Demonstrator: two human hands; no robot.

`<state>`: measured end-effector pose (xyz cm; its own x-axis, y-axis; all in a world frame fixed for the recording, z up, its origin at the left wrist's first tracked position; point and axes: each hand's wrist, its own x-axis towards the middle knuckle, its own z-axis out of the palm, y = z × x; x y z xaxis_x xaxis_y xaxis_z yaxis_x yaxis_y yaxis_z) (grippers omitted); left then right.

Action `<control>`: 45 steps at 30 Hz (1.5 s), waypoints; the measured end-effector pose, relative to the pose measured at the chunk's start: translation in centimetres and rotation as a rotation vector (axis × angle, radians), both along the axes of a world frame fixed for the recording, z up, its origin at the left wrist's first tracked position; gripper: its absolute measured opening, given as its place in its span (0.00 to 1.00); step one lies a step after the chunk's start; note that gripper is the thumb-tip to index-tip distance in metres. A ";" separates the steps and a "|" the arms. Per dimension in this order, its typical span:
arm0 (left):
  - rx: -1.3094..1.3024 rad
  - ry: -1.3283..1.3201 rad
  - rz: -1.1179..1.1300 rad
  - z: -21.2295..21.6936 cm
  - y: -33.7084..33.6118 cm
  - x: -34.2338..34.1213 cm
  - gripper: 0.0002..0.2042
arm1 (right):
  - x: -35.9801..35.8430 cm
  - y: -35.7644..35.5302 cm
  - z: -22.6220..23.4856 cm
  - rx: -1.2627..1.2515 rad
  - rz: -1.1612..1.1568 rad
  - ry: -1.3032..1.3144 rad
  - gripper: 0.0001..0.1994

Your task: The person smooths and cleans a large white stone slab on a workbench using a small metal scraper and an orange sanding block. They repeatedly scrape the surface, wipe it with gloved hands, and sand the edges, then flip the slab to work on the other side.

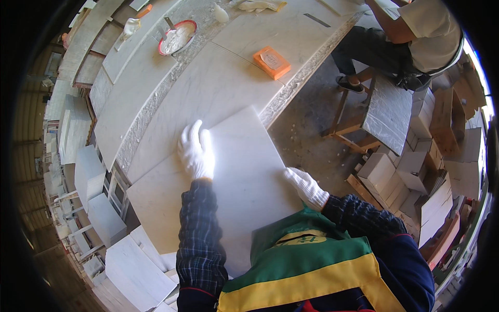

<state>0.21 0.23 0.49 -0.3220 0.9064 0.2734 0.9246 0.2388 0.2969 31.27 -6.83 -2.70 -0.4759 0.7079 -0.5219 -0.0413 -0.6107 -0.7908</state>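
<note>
Left hand (197, 152): palm down across the pale slab's (249, 171) far edge, my fingers outstretched, unclenched.
Right hand (307, 188): at the slab's right edge, fingers angled inward; I cannot tell whether they clamp it.
Forearms: my left reaches straight over the slab, my right bends in beside it.
Orange block (271, 63): beyond the slab.
Bowl (165, 50): beyond the slab, leftward.

A smooth whitish slab (247, 169) lies on the worktable (171, 112).
</note>
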 end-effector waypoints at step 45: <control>0.167 -0.704 0.953 -2.0 -33.8 -19.0 0.31 | -6.5 12.7 3.8 1.644 0.243 -1.124 0.32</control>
